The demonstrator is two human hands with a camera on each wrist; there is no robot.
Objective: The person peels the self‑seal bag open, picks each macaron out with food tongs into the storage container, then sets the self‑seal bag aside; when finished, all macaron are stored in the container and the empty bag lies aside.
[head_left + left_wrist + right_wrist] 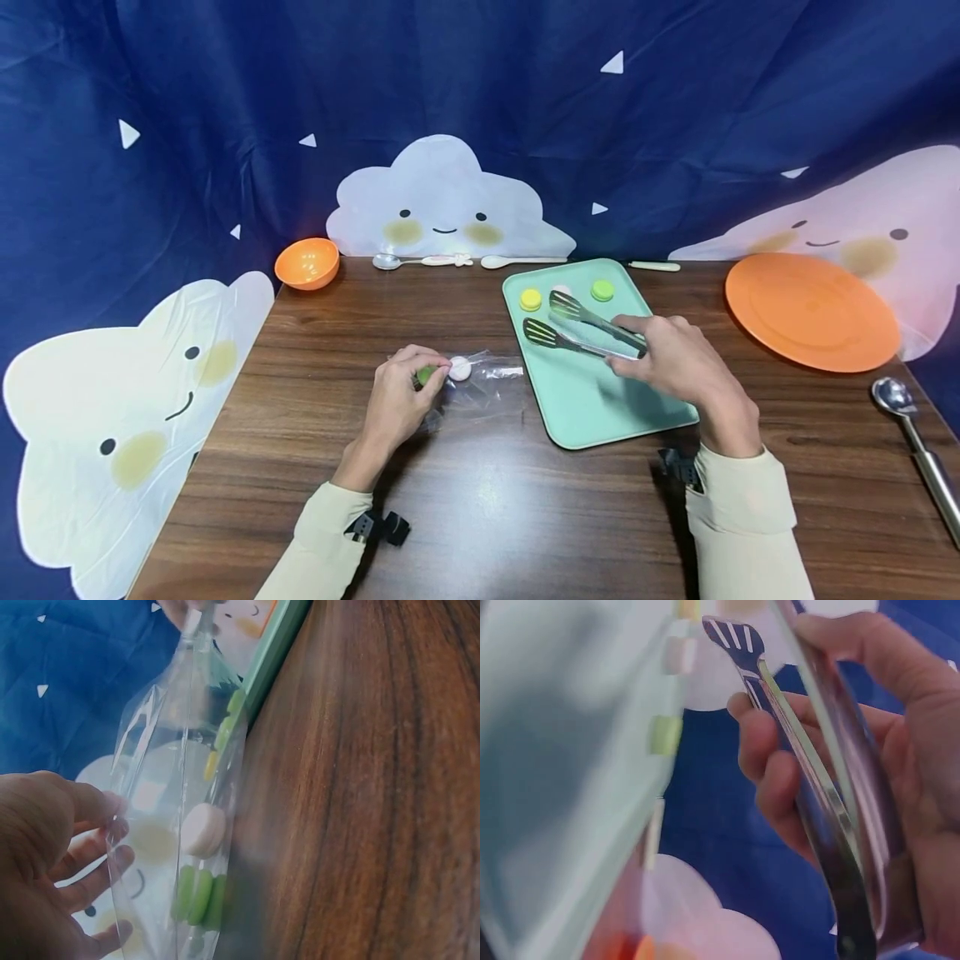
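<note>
1. A clear plastic bag [480, 379] is being held at its left end by the left hand [401, 400], the fingers curled round the film; the bag is lying on the counter [525, 517] just left of the mint tray [600, 400].
2. A white macaron [460, 368] and a green macaron [424, 375] are being seen inside the bag, close to the left hand's fingertips; in the left wrist view the white one [204, 829] is sitting just above the green one [199, 896].
3. Metal tongs [585, 329] are being gripped by the right hand [675, 362], fingers wrapped round the handle, with the two slotted tips spread apart over the tray.
4. Three macarons are being left at the tray's far end: a yellow one [530, 299], a white one [561, 291] partly hidden by a tong tip, and a green one [602, 290].
5. An orange bowl [306, 262], an orange plate [812, 310], spoons [420, 261] along the far edge and a scoop [918, 450] at the right are being kept well apart from both hands.
</note>
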